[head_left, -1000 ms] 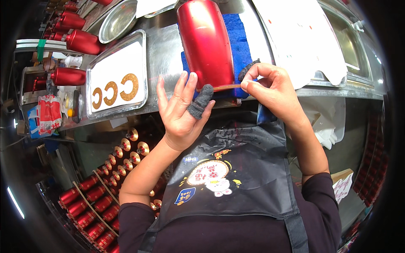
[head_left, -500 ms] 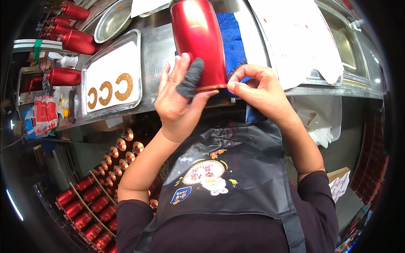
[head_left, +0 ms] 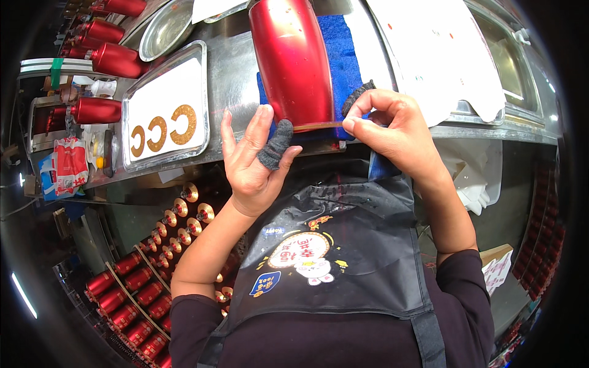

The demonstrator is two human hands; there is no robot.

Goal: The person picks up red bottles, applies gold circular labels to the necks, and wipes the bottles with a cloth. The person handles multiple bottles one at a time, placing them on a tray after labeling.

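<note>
A shiny red metal vessel [head_left: 293, 67] lies on its side on a blue cloth [head_left: 342, 52], its base toward me. A thin gold-brown strip [head_left: 318, 127] runs along the edge of that base and reaches past its right side. My right hand [head_left: 388, 126] pinches the strip's free end between thumb and index finger; a dark knit finger cover shows behind it. My left hand [head_left: 254, 161] is open at the base's left corner, fingers spread. Its index finger wears a dark grey knit cover [head_left: 276, 145], whose tip is at or against the vessel's edge.
On the left is a metal tray [head_left: 202, 116] with a white sheet and gold C-shaped pieces [head_left: 183, 124]. A metal bowl [head_left: 165, 30] stands behind it. More red vessels [head_left: 116, 60] lie farther left, and rows of them [head_left: 132, 281] stand below. White sheeting [head_left: 438, 55] covers the right.
My left hand has moved down and off the vessel's side to its base corner. My right hand has shifted slightly right, and more of the strip shows between it and the vessel.
</note>
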